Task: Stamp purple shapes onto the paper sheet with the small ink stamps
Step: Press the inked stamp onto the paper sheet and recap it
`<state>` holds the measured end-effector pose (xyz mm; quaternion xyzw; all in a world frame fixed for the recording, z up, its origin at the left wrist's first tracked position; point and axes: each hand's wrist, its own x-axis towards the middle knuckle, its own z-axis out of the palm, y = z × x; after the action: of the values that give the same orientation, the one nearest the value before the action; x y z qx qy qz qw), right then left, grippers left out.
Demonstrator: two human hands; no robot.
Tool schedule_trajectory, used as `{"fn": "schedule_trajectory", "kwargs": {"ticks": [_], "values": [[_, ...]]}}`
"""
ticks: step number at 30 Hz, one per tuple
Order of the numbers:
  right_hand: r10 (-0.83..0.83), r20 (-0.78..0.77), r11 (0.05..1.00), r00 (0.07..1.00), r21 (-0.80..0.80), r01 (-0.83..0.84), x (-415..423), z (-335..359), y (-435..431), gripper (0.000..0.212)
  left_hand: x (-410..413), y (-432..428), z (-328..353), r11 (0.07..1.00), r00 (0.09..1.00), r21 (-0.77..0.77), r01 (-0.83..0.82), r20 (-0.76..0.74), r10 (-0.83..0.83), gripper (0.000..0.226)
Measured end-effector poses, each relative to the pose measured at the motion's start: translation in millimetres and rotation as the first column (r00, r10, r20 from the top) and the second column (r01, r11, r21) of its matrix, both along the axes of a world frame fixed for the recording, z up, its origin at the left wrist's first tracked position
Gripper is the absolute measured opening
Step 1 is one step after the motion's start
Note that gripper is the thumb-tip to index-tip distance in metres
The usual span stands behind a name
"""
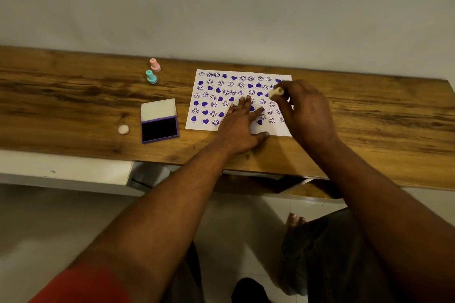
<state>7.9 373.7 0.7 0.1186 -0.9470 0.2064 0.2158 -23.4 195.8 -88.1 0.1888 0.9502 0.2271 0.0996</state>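
Observation:
A white paper sheet [222, 86] lies on the wooden table [73, 96], covered with several purple hearts and smiley faces. My left hand [242, 122] lies flat on the sheet's near half, fingers spread and straight. My right hand [305, 110] hovers over the sheet's right side and pinches a small cream stamp [276, 93], tipped on its side above the paper. An open purple ink pad [159, 128] with its lid up sits left of the sheet.
A pink stamp [154, 64] and a teal stamp [151, 77] stand upright at the back left. A round cream cap [123, 129] lies left of the ink pad. The table's near edge runs just below my left wrist.

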Motion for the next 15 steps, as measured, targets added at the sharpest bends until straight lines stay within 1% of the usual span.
{"fn": "schedule_trajectory", "kwargs": {"ticks": [1,2,4,5,6,11,15], "values": [[-0.008,0.038,1.0,0.999,0.008,0.008,2.0,-4.1,-0.4,0.025,-0.7,-0.4,0.1,1.0,1.0,0.008,0.002,0.002,-0.002,0.087],[-0.022,0.141,0.999,0.99,0.042,0.017,6.9,-14.2,-2.6,0.027,-0.8,-0.9,0.0,1.0,1.0,0.024,0.006,0.0,-0.006,0.086],[-0.071,0.398,0.987,0.915,0.161,0.007,18.5,-39.4,-8.1,0.032,0.3,-0.9,0.7,0.998,1.0,0.062,0.004,-0.003,-0.004,0.085],[-0.088,0.451,0.978,0.888,0.207,-0.008,21.3,-47.6,-8.4,0.032,0.7,-1.2,1.1,0.997,1.0,0.071,0.003,0.002,-0.004,0.084],[-0.091,0.458,0.974,0.884,0.226,-0.017,21.2,-51.6,-7.3,0.03,0.2,-1.5,1.4,0.997,1.0,0.075,0.007,0.009,-0.008,0.084],[-0.083,0.395,0.973,0.915,0.232,-0.012,13.3,-50.9,-6.0,0.023,-1.6,-2.1,2.9,0.998,0.999,0.064,0.021,0.033,-0.024,0.088],[-0.09,0.398,0.977,0.913,0.214,0.003,15.3,-53.2,-6.1,0.024,-1.3,-1.5,0.7,0.998,0.999,0.058,0.014,0.037,-0.016,0.088]]}}
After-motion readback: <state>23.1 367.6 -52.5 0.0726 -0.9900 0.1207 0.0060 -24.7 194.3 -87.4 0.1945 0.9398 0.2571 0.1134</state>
